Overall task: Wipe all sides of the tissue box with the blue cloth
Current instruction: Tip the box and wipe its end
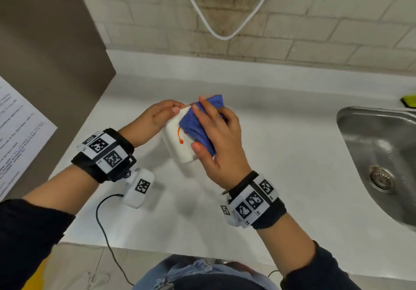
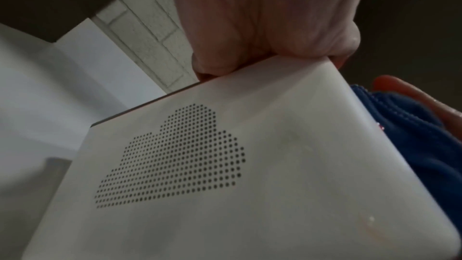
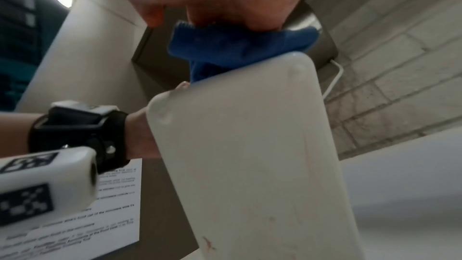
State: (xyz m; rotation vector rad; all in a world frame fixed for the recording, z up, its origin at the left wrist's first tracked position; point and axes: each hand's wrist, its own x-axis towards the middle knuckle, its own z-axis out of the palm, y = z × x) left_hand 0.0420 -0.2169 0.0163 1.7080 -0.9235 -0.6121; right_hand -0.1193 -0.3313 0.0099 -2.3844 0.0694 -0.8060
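Observation:
The white tissue box [image 1: 177,141] is lifted off the counter and tilted, an orange streak on its upper face. My left hand [image 1: 157,118] grips its far left edge. My right hand [image 1: 213,132] holds the blue cloth [image 1: 198,123] and presses it on the box's upper face, with the thumb at the near corner. The left wrist view shows the tissue box [image 2: 225,165] with a dotted cloud pattern, the left hand [image 2: 262,27] clamped on its top edge, and the blue cloth [image 2: 412,135] at the right. In the right wrist view the blue cloth [image 3: 237,46] lies bunched on top of the tissue box [image 3: 250,155].
A white counter [image 1: 281,165] runs under the hands. A steel sink [image 1: 382,154] lies at the right, with a green-yellow item [image 1: 408,100] behind it. A brown panel with a printed sheet [image 1: 18,136] stands left. A white cable [image 1: 225,19] hangs on the brick wall.

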